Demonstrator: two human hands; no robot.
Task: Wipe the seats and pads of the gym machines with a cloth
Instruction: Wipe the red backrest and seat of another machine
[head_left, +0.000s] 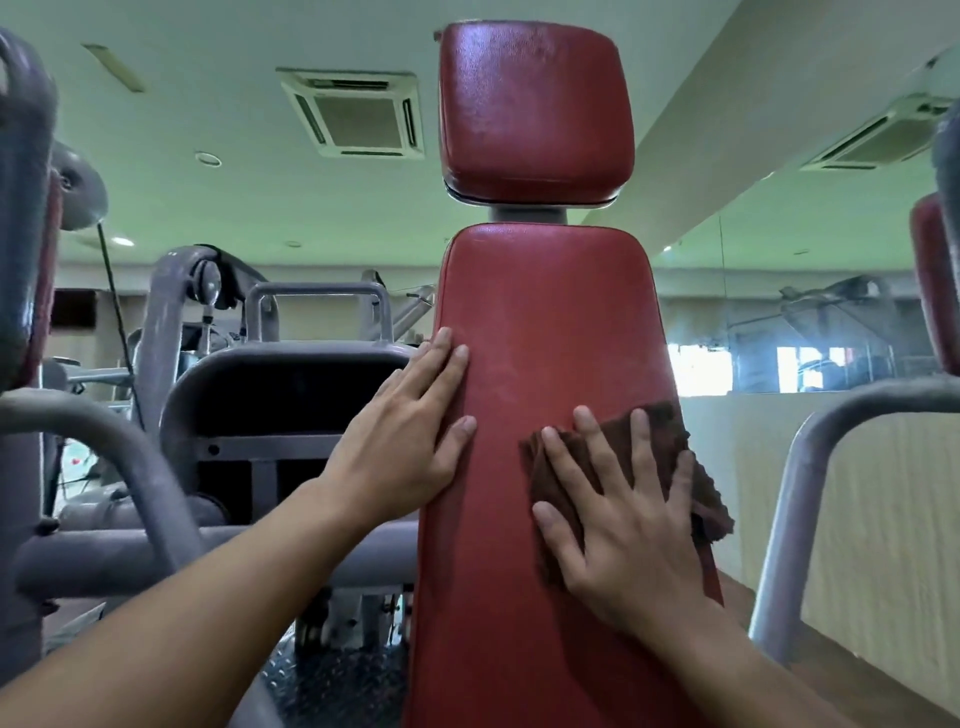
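A tall red back pad (550, 322) of a gym machine stands upright right in front of me, with a red head pad (535, 104) above it. My right hand (623, 519) lies flat with spread fingers on a dark brown cloth (660, 431), pressing it against the pad's right side. My left hand (410, 431) rests flat on the pad's left edge, fingers together and pointing up, holding nothing. Part of the cloth hangs past the pad's right edge.
Grey machine tubes curve close by at the left (104, 447) and right (810, 467). Another grey machine frame (291, 374) stands behind on the left. A red pad (935, 280) shows at the far right edge. A mirror wall (779, 312) runs along the right.
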